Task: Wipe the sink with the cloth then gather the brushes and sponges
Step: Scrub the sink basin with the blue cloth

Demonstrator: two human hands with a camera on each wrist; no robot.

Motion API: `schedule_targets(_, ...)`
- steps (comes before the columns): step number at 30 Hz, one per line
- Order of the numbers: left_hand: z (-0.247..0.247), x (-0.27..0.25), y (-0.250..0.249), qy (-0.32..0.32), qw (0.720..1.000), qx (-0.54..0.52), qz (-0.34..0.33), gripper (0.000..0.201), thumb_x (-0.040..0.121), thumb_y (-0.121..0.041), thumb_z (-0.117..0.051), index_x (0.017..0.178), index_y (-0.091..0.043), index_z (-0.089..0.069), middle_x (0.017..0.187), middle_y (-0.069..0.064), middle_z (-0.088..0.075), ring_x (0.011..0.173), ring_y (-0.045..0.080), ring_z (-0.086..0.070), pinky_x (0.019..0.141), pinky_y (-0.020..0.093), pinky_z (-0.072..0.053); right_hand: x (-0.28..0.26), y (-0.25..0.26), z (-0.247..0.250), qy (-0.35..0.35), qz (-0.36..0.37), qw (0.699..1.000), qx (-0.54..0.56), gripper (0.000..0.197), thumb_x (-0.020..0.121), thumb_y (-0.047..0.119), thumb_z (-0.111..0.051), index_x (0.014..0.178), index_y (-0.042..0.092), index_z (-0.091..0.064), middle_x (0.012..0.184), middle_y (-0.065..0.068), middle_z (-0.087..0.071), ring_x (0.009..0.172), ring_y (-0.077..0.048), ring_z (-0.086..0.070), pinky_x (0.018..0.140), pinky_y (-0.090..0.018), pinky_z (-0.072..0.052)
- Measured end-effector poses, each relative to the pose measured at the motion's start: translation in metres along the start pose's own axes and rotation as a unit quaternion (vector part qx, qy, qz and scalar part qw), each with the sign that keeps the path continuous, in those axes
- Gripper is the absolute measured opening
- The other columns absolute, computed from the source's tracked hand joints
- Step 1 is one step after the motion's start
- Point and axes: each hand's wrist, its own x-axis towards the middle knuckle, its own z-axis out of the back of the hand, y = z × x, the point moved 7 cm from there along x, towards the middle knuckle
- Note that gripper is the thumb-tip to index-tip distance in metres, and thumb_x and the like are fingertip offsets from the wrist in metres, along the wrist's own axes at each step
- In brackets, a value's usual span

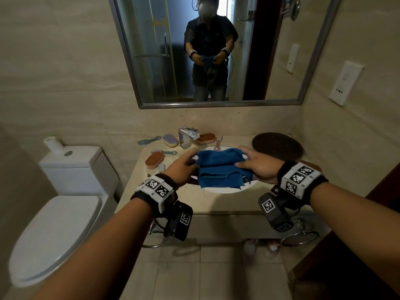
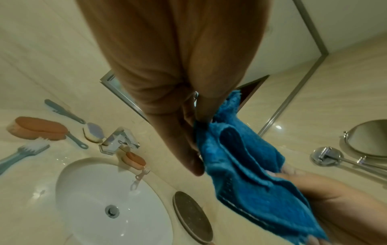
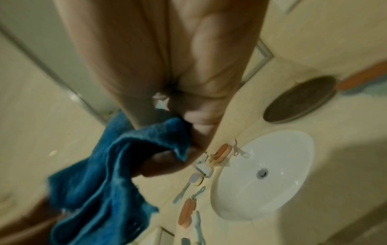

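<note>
Cloth (image 1: 218,167) folded, left hand (image 1: 184,167) and right hand (image 1: 257,167) each grasping an end, above sink (image 2: 87,199)

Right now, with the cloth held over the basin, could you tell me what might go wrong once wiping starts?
1. The pink brush overhangs the sink rim; a wiping pass could knock it in.
2. The blue cloth is loosely folded between both hands, so it may unfold mid-wipe.
3. The orange sponge beside the faucet could be swept along.

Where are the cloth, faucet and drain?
cloth (image 1: 218,167), head view, middle of the folded blue fabric.
faucet (image 2: 117,140), left wrist view, top of the chrome body.
drain (image 2: 112,210), left wrist view, centre of the metal plug.
</note>
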Motion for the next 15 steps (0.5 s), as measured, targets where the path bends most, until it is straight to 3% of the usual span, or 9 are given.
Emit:
schedule_targets(3,-0.013,0.005,-0.008,0.004,1.0,-0.008,-0.014,0.029,0.095,0.008,-0.032,0.088,-0.008,-0.056,0.096,0.008,-0.06,0.087,0.021,-0.061,0.073,0.029,-0.056,-0.003,-0.001,0.016,0.01,0.02,0.994,0.103,0.033,0.087,-0.014,-0.035,0.097,0.01,-0.055,0.107,-0.016,-0.057,0.1,-0.028,-0.059,0.085,-0.033,-0.054)
schedule_targets(6,-0.024,0.013,-0.014,-0.004,1.0,0.0,0.007,0.032,0.095,-0.001,-0.035,0.081,-0.008,-0.062,0.1,0.011,-0.061,0.089,0.02,-0.059,0.077,0.025,-0.053,-0.009,-0.004,0.035,-0.001,-0.005,0.992,0.127,0.014,0.076,0.006,-0.046,0.084,0.006,-0.058,0.101,-0.017,-0.054,0.097,-0.029,-0.055,0.089,-0.037,-0.047)
schedule_targets(8,-0.033,0.02,-0.017,-0.017,1.0,0.009,0.013,0.026,0.095,-0.007,-0.042,0.081,-0.01,-0.064,0.098,0.009,-0.062,0.093,0.021,-0.059,0.081,0.027,-0.052,-0.013,-0.008,0.05,-0.025,-0.021,0.996,0.081,0.024,0.09,0.022,-0.046,0.078,0.006,-0.06,0.1,-0.016,-0.055,0.097,-0.029,-0.053,0.084,-0.035,-0.047)
schedule_targets(10,-0.04,0.029,-0.019,-0.043,0.997,0.065,-0.01,0.017,0.092,-0.009,-0.054,0.081,-0.016,-0.064,0.097,0.003,-0.061,0.097,0.02,-0.058,0.085,0.03,-0.052,-0.016,-0.011,0.063,-0.05,-0.018,0.998,-0.016,0.031,0.096,0.027,-0.046,0.074,0.009,-0.06,0.094,-0.012,-0.057,0.091,-0.024,-0.056,0.08,-0.032,-0.048)
schedule_targets(12,-0.051,0.037,-0.019,-0.061,0.988,0.142,-0.027,0.017,0.081,-0.008,-0.069,0.083,-0.025,-0.064,0.102,0.002,-0.059,0.098,0.024,-0.06,0.086,0.035,-0.055,-0.02,-0.011,0.07,-0.058,-0.001,0.994,-0.094,0.011,0.088,0.015,-0.061,0.078,0.013,-0.057,0.09,-0.01,-0.059,0.084,-0.022,-0.058,0.073,-0.03,-0.049)
schedule_targets(13,-0.057,0.042,-0.017,-0.064,0.984,0.165,-0.025,0.024,0.077,-0.006,-0.073,0.085,-0.027,-0.063,0.105,0.004,-0.058,0.096,0.026,-0.062,0.083,0.036,-0.057,-0.021,-0.012,0.075,-0.059,0.004,0.992,-0.115,0.015,0.082,0.006,-0.067,0.081,0.014,-0.054,0.088,-0.01,-0.059,0.081,-0.024,-0.058,0.067,-0.029,-0.05)
schedule_targets(15,-0.07,0.049,-0.013,-0.059,0.983,0.173,-0.019,0.034,0.073,0.004,-0.072,0.091,-0.023,-0.061,0.107,0.006,-0.054,0.089,0.024,-0.061,0.073,0.026,-0.058,-0.021,-0.018,0.088,-0.062,0.001,0.989,-0.135,0.034,0.075,-0.008,-0.069,0.086,0.016,-0.047,0.085,-0.013,-0.06,0.074,-0.026,-0.058,0.055,-0.027,-0.049)
